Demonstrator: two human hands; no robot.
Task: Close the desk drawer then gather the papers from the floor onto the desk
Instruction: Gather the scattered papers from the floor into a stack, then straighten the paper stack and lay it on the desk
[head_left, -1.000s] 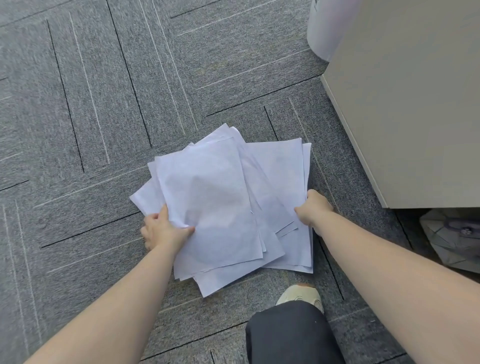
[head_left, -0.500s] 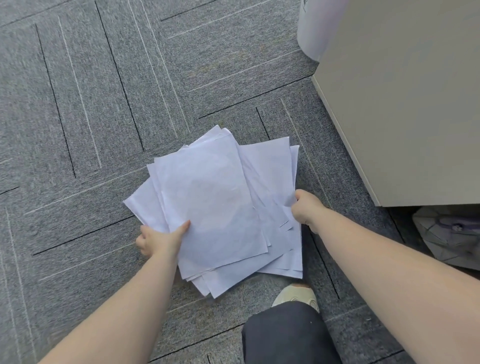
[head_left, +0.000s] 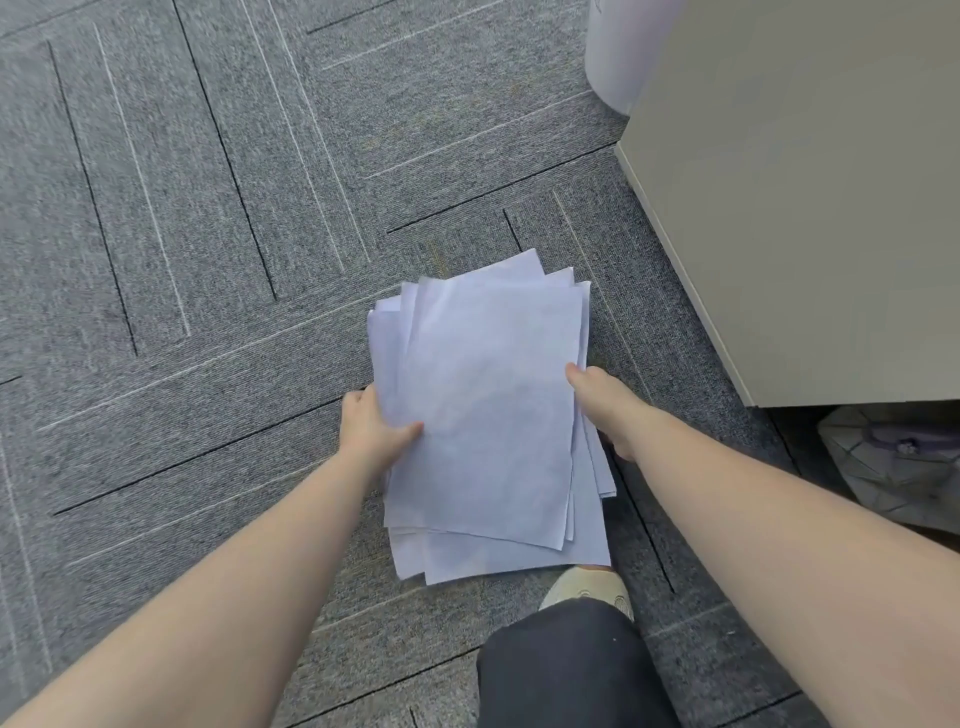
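Observation:
A stack of several white paper sheets (head_left: 488, 415) is gathered into a rough pile, held between both hands above the grey carpet. My left hand (head_left: 371, 426) grips the pile's left edge, thumb on top. My right hand (head_left: 605, 402) clamps the right edge, fingers hidden under the sheets. The beige desk (head_left: 810, 197) fills the upper right; its drawer is not in sight.
Grey carpet tiles (head_left: 208, 234) cover the floor. A white round bin (head_left: 615, 47) stands at the desk's far corner. A pale faceted bag (head_left: 893, 462) lies under the desk at right. My knee (head_left: 566, 670) and shoe (head_left: 587, 590) are just below the papers.
The fanned-out sheets have been squeezed together into a narrower pile. Both hands moved inward and the pile has shifted to the right, toward the desk.

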